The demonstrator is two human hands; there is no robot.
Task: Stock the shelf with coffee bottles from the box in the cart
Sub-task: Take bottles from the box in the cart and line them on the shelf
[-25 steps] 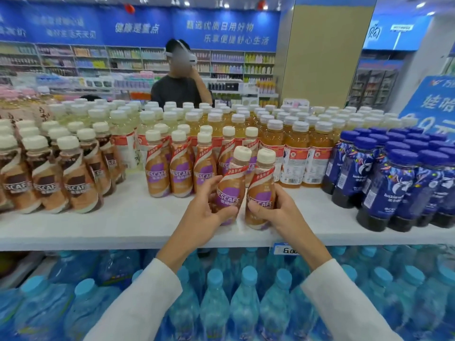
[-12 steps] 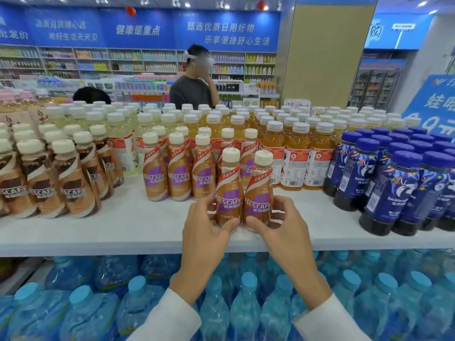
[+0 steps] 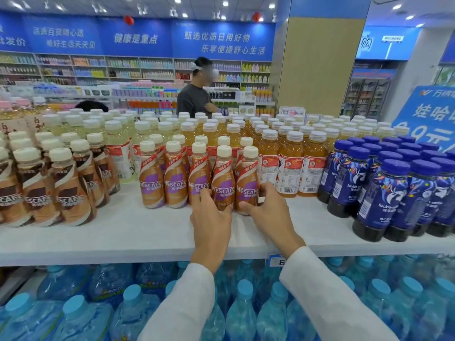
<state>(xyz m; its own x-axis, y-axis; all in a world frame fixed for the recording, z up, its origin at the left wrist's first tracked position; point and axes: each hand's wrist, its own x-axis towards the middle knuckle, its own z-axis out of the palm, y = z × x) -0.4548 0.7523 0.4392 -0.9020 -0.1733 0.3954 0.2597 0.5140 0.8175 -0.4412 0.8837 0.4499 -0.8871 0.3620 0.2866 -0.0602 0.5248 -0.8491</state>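
Note:
Two Nescafe coffee bottles with purple labels and cream caps stand upright on the white shelf point(image 3: 123, 232). My left hand point(image 3: 211, 215) grips the lower part of the left bottle point(image 3: 222, 178). My right hand point(image 3: 268, 212) grips the base of the right bottle point(image 3: 247, 179). Both bottles stand at the right end of a row of matching purple-label coffee bottles point(image 3: 176, 178), with more of them behind. The box and the cart are out of view.
Brown-label Nescafe bottles point(image 3: 69, 193) stand at the left, orange tea bottles point(image 3: 290, 168) behind right, dark blue bottles point(image 3: 384, 195) at the right. Water bottles point(image 3: 243, 313) fill the level below. A person point(image 3: 197, 94) stands beyond the shelf.
Both hands have pushed the two bottles back across the shelf, from its front edge into line with the purple-label row. The person behind has moved to the right.

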